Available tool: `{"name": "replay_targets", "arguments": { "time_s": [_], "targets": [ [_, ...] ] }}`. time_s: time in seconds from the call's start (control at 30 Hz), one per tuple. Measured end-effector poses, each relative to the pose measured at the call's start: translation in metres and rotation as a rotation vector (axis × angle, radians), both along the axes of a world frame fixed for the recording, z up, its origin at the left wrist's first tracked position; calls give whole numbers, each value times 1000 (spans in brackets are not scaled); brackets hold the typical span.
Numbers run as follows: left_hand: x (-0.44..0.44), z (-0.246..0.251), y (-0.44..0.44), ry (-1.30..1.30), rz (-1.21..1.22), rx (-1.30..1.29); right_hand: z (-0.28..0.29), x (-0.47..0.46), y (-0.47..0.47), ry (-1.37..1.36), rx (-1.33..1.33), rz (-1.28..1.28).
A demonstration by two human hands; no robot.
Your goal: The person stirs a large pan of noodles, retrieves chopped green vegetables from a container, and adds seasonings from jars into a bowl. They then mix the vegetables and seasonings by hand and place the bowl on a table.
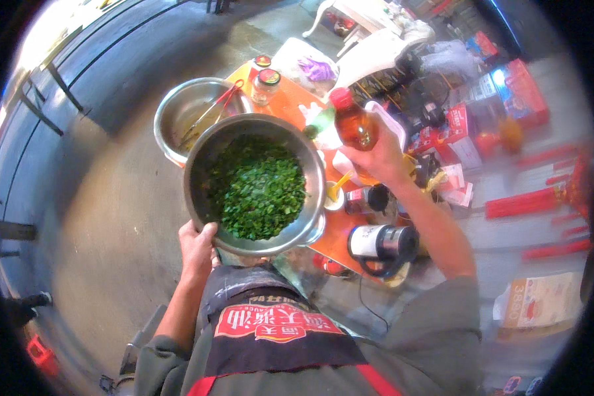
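Note:
My left hand (196, 247) grips the near-left rim of a deep stainless-steel bowl (195, 163), thumb over the edge. Inside lies a heap of finely chopped green leaves (262, 198). My right hand (381, 156) holds a bottle of amber-brown liquid (354, 126) with a red cap, raised to the right of the bowl. Whether the cap is on tight cannot be told. Behind the bowl, partly covered by it, sits a second steel basin (166, 111) with red-handled tongs (227, 96) lying in it.
An orange table (331, 237) carries lidded glass jars (266, 89), a small white cup with a yellow spoon (334, 198), a dark-lidded jar (364, 199) and a steel kettle (383, 245). Red boxes (455, 133) crowd the right side. A cable (369, 302) hangs below the table.

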State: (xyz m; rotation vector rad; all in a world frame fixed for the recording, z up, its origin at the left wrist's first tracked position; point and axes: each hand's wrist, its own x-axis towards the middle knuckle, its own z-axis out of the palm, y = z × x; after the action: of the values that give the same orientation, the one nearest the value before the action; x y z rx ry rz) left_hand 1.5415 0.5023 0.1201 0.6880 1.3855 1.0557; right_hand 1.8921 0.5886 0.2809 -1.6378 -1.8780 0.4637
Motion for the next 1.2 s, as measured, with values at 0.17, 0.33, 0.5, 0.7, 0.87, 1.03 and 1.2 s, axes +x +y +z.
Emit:
{"name": "replay_targets", "arguments": {
  "time_s": [0.17,0.33,0.5,0.7,0.87,1.03,1.2],
  "targets": [
    [7,4,-13,163,51,-60,-44,50,30,416,292,-129],
    [32,2,-34,-5,245,51,-127,82,116,618,293,-290],
    [52,4,-48,-12,405,64,-233,60,200,527,196,-575],
    [63,-2,-57,17,492,27,-296,38,224,445,36,-657],
    [66,-7,-58,-3,486,70,-288,41,210,552,-199,-501],
    [61,-13,-57,15,460,77,-245,92,171,837,-71,-322],
    [58,-20,-58,-4,431,117,-268,177,137,490,201,-689]
  ]
}}
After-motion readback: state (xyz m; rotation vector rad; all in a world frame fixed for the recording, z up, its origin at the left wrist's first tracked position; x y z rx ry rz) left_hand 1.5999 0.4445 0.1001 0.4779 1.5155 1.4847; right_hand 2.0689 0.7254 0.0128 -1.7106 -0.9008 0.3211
